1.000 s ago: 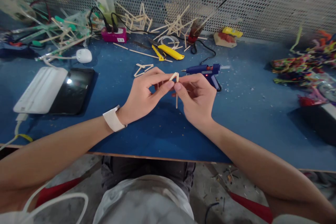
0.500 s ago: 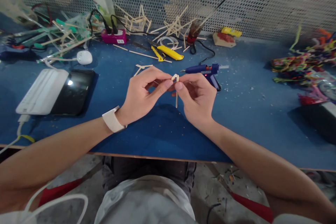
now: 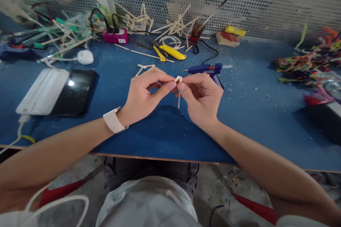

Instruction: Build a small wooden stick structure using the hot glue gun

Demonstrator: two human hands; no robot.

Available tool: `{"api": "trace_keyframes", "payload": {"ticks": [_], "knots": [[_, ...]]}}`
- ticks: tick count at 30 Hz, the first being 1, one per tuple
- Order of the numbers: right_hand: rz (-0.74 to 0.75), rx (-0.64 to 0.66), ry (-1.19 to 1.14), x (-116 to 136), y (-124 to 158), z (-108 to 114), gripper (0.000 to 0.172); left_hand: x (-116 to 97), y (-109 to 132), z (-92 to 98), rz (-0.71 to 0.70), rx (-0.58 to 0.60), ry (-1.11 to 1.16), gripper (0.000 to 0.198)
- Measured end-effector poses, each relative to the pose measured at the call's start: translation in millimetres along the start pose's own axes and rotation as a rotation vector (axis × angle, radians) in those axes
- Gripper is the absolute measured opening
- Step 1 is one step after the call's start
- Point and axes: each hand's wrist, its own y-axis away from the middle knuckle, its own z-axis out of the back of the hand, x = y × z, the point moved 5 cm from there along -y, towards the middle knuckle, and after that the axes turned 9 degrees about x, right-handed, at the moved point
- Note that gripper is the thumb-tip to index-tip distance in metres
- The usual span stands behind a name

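Thin pale wooden sticks [image 3: 179,100] meet at an angled joint between my fingertips, above the blue table. My left hand [image 3: 149,92], with a light band on its wrist, pinches one side of the joint between thumb and forefinger. From the other side, my right hand [image 3: 203,100] pinches the joint too, and one stick points down past its thumb. The fingers hide much of the sticks. Just behind my right hand lies a blue glue gun [image 3: 205,69]. A small joined stick piece [image 3: 144,66] rests behind my left hand.
A yellow utility knife [image 3: 173,52] and pliers [image 3: 160,50] lie behind my hands. Stick frames [image 3: 140,19] stand along the perforated metal wall. A pink power strip [image 3: 115,36] has cords plugged in. At left sit a power bank [image 3: 42,92] and phone [image 3: 74,92]; coloured strands [image 3: 298,62] lie right.
The stick ends have come together at the top into a closed peak between my fingertips. My right hand has shifted and turned slightly; my left hand is nearly still.
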Motion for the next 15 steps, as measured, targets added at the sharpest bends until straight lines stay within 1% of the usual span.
{"api": "trace_keyframes", "payload": {"ticks": [9,15], "knots": [[0.037,0.005,0.010,0.3,-0.8,0.4,0.010,-1.8,-1.4,0.6,-0.036,0.001,-0.010,0.009],[0.030,0.010,0.000,2.3,-1.3,-0.6,0.013,-2.4,-1.7,0.3,-0.028,0.005,0.035,0.014]]}}
